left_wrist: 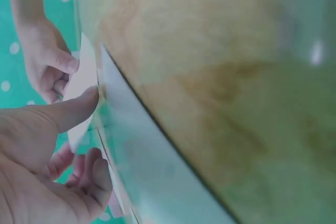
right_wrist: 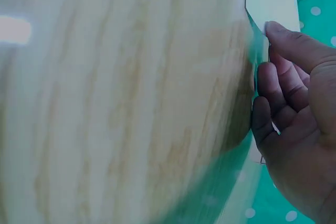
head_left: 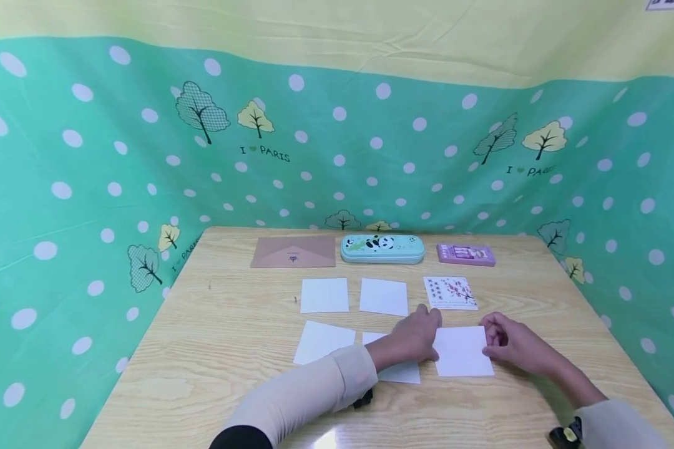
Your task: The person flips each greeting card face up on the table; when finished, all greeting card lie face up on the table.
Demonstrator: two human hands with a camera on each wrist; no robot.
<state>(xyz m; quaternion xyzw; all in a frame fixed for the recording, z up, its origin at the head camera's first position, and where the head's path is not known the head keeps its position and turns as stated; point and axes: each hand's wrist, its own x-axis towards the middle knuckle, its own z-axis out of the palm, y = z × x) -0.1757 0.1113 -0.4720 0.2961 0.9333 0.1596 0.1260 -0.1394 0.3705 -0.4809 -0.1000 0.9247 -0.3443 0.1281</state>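
Note:
A blank white square card [head_left: 463, 362] is between my two hands at the right of the near row. At its left side is my left hand [head_left: 412, 333], the thumb on the edge and the fingers bent near the far corner. My right hand [head_left: 515, 344] pinches the opposite side, thumb and index finger at the edge, other fingers curled. Under my left forearm, another white card [head_left: 401, 374] is partly covered. The left wrist view shows the held card [left_wrist: 84, 80] edge-on, beside the left thumb. In the right wrist view the right thumb meets the card [right_wrist: 273, 1].
Farther left lies a white card [head_left: 322, 342]. Behind are two more white cards, one left [head_left: 324, 295] and one middle [head_left: 384, 297], plus a card printed with red blossoms [head_left: 450, 293]. A brown envelope [head_left: 293, 252], panda pencil case [head_left: 382, 249] and purple box [head_left: 466, 254] line the back.

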